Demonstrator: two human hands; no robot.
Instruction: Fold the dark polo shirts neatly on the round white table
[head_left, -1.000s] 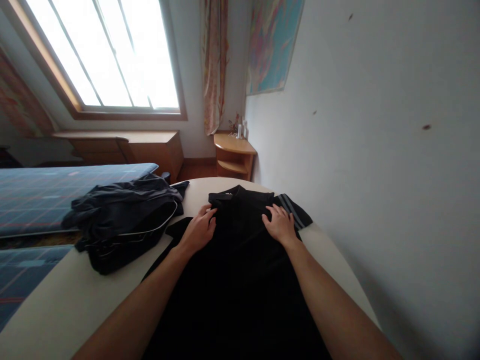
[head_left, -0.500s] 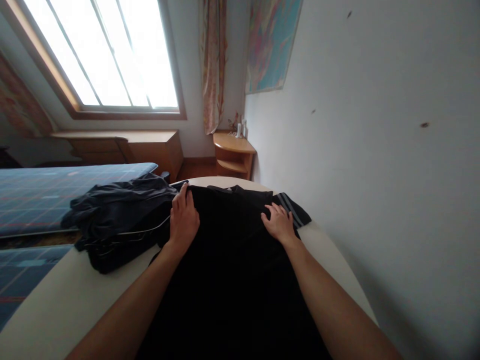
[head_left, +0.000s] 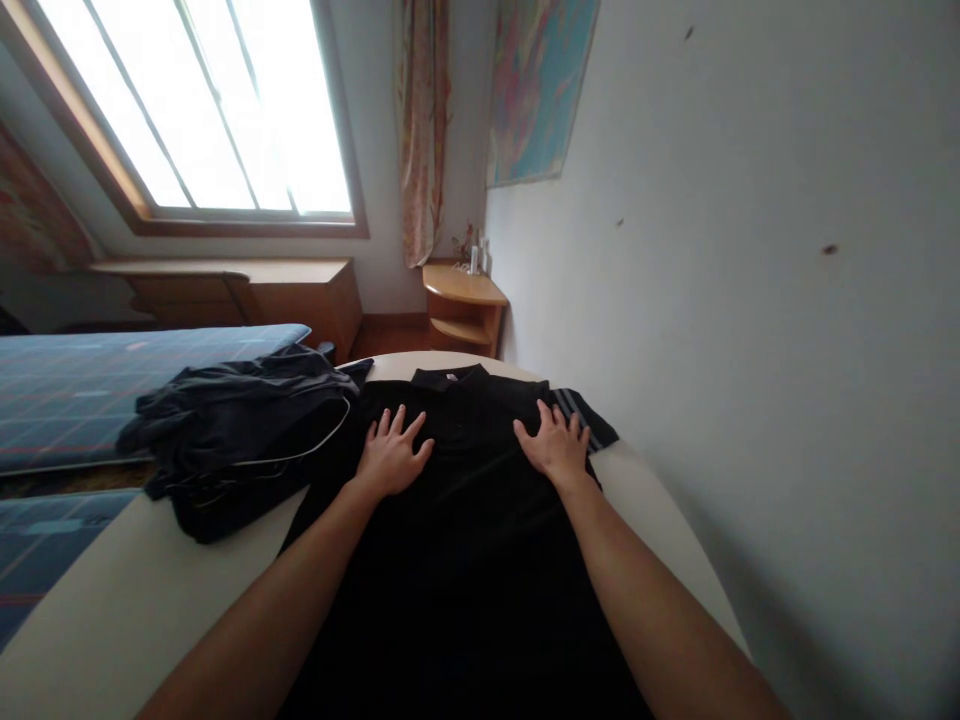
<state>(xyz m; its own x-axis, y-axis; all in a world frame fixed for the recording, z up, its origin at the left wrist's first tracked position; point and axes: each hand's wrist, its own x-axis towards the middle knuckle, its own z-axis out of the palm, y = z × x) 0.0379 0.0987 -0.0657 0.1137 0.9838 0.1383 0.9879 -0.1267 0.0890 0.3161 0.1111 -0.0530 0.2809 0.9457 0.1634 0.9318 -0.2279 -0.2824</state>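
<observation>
A black polo shirt [head_left: 465, 540] lies spread on the pale round table [head_left: 667, 520], its collar at the far edge. Grey stripes cross its right sleeve [head_left: 581, 415]. My left hand [head_left: 394, 455] rests on the left chest of the shirt, fingers spread, holding nothing. Opposite it, my right hand [head_left: 556, 445] lies flat near the right shoulder, beside the striped sleeve, its fingers apart. The left sleeve is hard to make out against the dark clothes next to it.
A heap of dark clothes [head_left: 232, 430] with white piping sits at the table's left edge. Beyond it is a bed with a blue checked mattress [head_left: 135, 385]. A white wall [head_left: 750, 350] rises close on the right. A wooden corner shelf [head_left: 465, 285] and a desk [head_left: 300, 275] stand behind.
My left hand has moved from the shirt's left shoulder edge inward and nearer, and its fingers have spread. The collar now shows flatter and more clearly. My right hand has hardly shifted.
</observation>
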